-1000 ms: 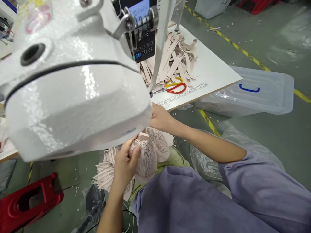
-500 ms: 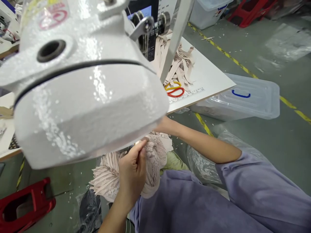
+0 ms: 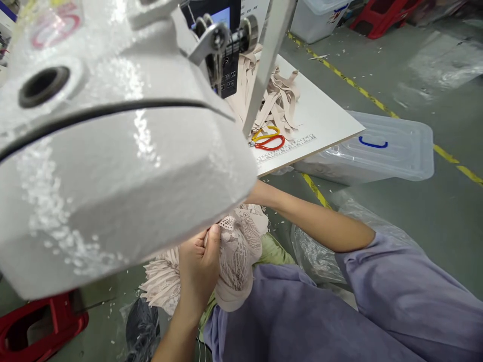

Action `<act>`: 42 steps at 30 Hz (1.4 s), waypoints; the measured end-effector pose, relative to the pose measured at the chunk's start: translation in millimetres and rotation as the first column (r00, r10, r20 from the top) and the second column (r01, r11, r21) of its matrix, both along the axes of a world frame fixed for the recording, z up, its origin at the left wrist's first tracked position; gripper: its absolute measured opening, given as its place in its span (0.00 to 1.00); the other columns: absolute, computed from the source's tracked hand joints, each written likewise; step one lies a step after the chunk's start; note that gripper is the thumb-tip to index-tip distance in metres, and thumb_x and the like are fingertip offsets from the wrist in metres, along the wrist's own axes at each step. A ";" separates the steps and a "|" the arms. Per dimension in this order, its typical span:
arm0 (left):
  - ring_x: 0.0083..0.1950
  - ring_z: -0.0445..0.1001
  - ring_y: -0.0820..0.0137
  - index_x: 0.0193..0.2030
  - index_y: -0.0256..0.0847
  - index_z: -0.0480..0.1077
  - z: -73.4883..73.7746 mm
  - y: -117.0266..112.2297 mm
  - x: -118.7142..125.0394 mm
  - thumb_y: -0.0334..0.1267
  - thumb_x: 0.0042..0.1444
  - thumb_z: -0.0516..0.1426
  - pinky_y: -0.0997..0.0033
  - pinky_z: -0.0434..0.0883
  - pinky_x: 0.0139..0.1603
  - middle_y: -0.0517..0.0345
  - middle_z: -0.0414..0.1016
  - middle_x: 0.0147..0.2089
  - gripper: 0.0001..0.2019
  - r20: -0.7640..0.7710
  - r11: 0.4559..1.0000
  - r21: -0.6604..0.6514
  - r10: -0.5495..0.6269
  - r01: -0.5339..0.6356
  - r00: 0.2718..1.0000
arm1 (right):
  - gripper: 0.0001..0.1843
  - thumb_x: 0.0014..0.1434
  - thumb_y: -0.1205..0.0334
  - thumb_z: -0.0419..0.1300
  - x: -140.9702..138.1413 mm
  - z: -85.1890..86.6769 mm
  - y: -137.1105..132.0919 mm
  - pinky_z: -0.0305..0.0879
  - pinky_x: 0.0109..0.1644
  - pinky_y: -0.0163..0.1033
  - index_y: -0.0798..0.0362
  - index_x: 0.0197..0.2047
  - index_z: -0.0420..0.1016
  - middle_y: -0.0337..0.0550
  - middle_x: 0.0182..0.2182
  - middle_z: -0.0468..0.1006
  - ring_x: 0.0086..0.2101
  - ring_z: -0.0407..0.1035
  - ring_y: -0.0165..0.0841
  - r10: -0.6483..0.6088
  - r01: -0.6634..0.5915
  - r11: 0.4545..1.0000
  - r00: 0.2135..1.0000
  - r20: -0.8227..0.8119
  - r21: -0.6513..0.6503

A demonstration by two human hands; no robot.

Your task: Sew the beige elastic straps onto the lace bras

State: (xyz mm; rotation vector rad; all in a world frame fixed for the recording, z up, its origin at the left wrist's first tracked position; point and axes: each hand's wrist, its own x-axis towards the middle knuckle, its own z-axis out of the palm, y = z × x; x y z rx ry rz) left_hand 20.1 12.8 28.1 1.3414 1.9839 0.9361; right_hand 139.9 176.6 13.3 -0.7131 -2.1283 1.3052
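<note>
The white head of a sewing machine (image 3: 151, 171) fills the upper left and covers much of the work. Just under its lower edge my left hand (image 3: 199, 261) pinches a pale pink lace garment piece (image 3: 237, 251), thumb on top. Lace hangs down over my lap, and a bunched, pleated stack of the same fabric (image 3: 164, 281) lies left of the wrist. My right hand is hidden behind the machine head; only the right forearm (image 3: 302, 213) shows, reaching in from the right.
On the white table (image 3: 328, 120) lie pale fabric strips (image 3: 283, 98), scissors with red and yellow handles (image 3: 269, 138) and a printed ruler scale (image 3: 290, 150). A lidded clear bin (image 3: 400, 151) stands on the floor at right, a red stool (image 3: 64, 327) at lower left.
The machine head looms larger and further left and lower in view. My left hand has shifted slightly left, its thumb now straighter against the lace. The right forearm has barely moved.
</note>
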 end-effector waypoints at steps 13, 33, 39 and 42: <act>0.46 0.81 0.60 0.50 0.45 0.79 -3.6 1.5 3.6 0.42 0.64 0.56 0.67 0.79 0.37 0.56 0.84 0.41 0.13 0.028 0.999 0.013 0.047 -0.047 0.998 | 0.06 0.54 0.68 0.60 -5.7 -18.9 11.3 0.66 0.43 0.42 0.54 0.28 0.67 0.45 0.40 0.72 0.36 0.65 0.34 0.027 -0.026 0.999 0.999 -0.029 0.022; 0.38 0.83 0.66 0.51 0.43 0.78 -17.7 -13.4 -17.3 0.37 0.65 0.54 0.72 0.77 0.37 0.53 0.84 0.43 0.14 -0.416 0.972 0.134 -0.121 0.192 0.901 | 0.04 0.55 0.68 0.62 -12.9 -32.0 9.1 0.56 0.39 0.36 0.54 0.35 0.71 0.40 0.36 0.69 0.35 0.62 0.30 -0.040 0.050 0.996 0.990 -0.133 0.079; 0.39 0.83 0.66 0.49 0.43 0.79 -21.3 -16.3 -18.8 0.37 0.64 0.54 0.73 0.76 0.36 0.53 0.84 0.42 0.13 -0.492 0.965 0.173 -0.087 0.195 0.866 | 0.03 0.56 0.68 0.62 -15.9 -31.7 6.1 0.56 0.40 0.36 0.55 0.35 0.71 0.40 0.38 0.69 0.36 0.63 0.30 -0.068 0.080 0.991 0.991 -0.116 0.104; 0.38 0.82 0.66 0.49 0.43 0.79 -22.6 -15.2 -16.5 0.36 0.64 0.55 0.73 0.75 0.37 0.53 0.84 0.42 0.13 -0.509 0.959 0.187 -0.091 0.213 0.856 | 0.03 0.55 0.69 0.62 -14.6 -31.3 6.3 0.57 0.41 0.36 0.55 0.35 0.71 0.41 0.39 0.69 0.38 0.63 0.31 -0.074 0.086 0.991 0.991 -0.113 0.105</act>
